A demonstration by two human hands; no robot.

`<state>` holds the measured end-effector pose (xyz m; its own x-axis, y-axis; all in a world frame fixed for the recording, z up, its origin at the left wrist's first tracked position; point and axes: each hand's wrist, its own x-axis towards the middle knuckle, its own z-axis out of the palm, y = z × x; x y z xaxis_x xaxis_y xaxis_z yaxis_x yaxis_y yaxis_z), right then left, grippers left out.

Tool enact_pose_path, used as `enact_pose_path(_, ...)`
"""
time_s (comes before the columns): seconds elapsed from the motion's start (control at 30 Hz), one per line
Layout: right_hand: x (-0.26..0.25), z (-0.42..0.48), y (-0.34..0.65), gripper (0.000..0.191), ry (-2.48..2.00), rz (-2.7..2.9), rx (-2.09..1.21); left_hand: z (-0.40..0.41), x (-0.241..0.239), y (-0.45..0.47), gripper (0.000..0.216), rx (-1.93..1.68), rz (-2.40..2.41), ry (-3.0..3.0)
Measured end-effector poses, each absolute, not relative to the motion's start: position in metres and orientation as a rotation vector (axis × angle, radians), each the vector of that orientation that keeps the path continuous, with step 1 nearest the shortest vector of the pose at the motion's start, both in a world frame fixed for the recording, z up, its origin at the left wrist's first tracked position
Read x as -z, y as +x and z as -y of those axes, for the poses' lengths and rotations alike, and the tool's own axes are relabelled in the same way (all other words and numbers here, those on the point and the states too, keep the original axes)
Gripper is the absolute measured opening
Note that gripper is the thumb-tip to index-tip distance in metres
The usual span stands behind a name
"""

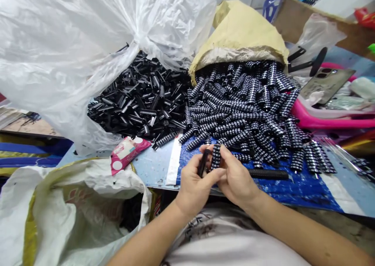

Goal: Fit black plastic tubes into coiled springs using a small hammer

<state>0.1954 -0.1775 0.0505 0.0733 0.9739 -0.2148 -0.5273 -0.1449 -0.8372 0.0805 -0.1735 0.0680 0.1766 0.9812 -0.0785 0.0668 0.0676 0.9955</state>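
Roller (pixel 216 157), checkered black and white, stands near upright at the fingertips of the right hand (pixel 236 177), which pinches it; the left hand (pixel 191 183), close alongside, is curled round a plain black piece (pixel 202 163). At one o'clock from them, a heap of checkered rollers (pixel 241 115) lies before a yellow sack (pixel 249 29); at ten o'clock, a heap of plain pieces (pixel 140 106) lies under a clear bag (pixel 172 20). If checkered means finished, much looks done and plenty seems left; fingers hide whether the held two are joined.
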Motion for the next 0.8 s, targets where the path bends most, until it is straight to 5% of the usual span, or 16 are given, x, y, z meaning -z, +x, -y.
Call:
enact_pose_path(0.1, -0.046, 0.18, 0.203, 0.058, -1.015, 1.023, -1.26, 0.174, -0.07, 0.079, 0.02, -0.952, -1.177, 1.313)
enact_pose_path(0.23, -0.039, 0.186, 0.229, 0.107, -0.933, 1.748, -0.684, 0.178, -0.076, 0.06, 0.024, -0.891, -1.155, 1.205)
enact_pose_path(0.53, -0.043, 0.197, 0.235, 0.106, -0.86, 2.008, -0.225, 0.187, -0.077, 0.061, 0.047, -0.992, -1.175, 1.128)
enact_pose_path(0.8, -0.045, 0.198, 0.229, 0.1, -0.954, 1.971, 0.026, 0.188, -0.083, 0.064, 0.035, -0.979, -1.058, 0.975)
